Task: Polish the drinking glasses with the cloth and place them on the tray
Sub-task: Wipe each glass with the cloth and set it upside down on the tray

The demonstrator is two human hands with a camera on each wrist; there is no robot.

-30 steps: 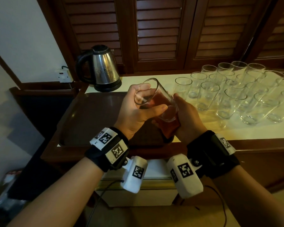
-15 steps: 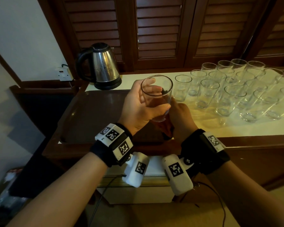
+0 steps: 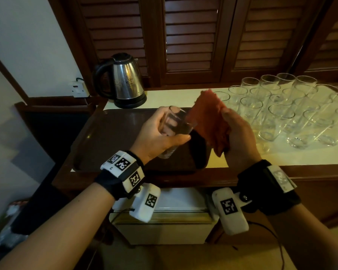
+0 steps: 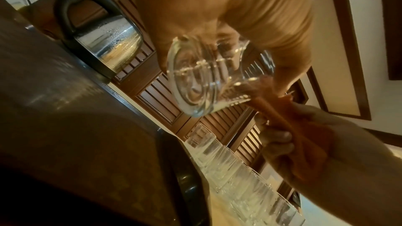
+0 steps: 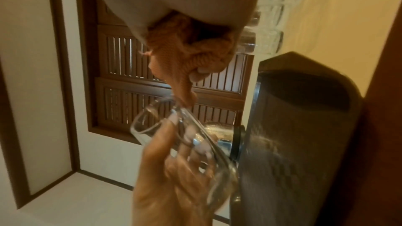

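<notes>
We note one drinking glass [image 3: 172, 131] held in the air above the dark brown tray [image 3: 109, 141], tilted, its open mouth turned up and toward the right. The left hand [image 3: 158, 133] grips it around the body, thumb on the near side and fingers curled round the far side (seen through the glass wall in the right wrist view). In the left wrist view we see the thick base of the glass [image 4: 195, 82] facing the camera.

The orange cloth [image 3: 209, 117] is bunched in the right hand [image 3: 236, 137], whose fingers are closed round it; a loose end of the cloth stands up above the hand. From the right wrist we see a twisted tip of cloth [image 5: 185, 92] reaching down to the rim of the glass [image 5: 174, 126]; whether it goes inside we cannot tell.

The tray lies on a pale counter top [image 3: 242, 158], with no glass standing on its visible surface. To the right of the hands, a crowd of other glasses [image 3: 281, 110] stands upright on the counter, close together in rows. Behind the tray's far left corner sits a steel kettle [image 3: 125, 80] with a black handle. Dark louvred shutters [image 3: 193, 36] run along the wall behind. Both wrists carry black bands with white marker blocks [image 3: 125, 168].
</notes>
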